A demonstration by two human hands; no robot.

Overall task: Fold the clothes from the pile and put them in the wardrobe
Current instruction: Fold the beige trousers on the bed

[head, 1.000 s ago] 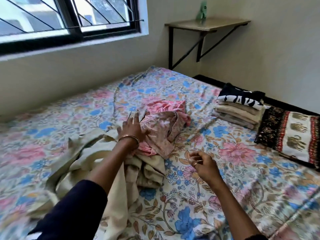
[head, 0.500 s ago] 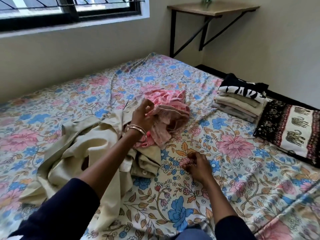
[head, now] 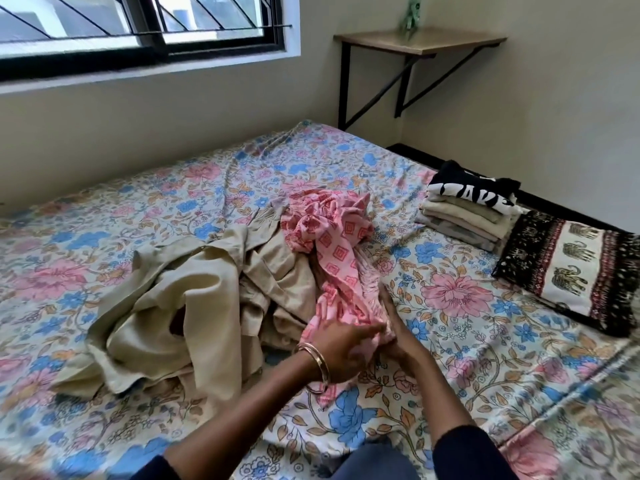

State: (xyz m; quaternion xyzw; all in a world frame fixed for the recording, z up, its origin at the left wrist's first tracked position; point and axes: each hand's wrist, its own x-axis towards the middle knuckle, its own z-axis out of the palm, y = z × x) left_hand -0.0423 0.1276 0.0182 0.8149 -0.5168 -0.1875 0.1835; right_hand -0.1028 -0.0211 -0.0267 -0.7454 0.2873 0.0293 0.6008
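Both hands meet at the near middle of the bed [head: 104,258], close together and clamped on the near end of the pink patterned garment [head: 332,251]. The left hand [head: 341,353], with bangles [head: 317,362] at the wrist, reaches in from the left and curls its fingers over the cloth; the right hand [head: 398,336] lies just beside it, fingers pointing far along the fabric's right edge with the cloth gripped at its base. The garment stretches from the hands away to a bunched heap on the far side, lying over the crumpled beige clothes [head: 180,306] to its left. A folded stack [head: 467,216] sits at the far right beside a patterned pillow [head: 575,268].

Half a second ago the left hand was raised over the pile pinching the pink cloth while the right rested apart on the sheet; now both have drawn together nearer the person.
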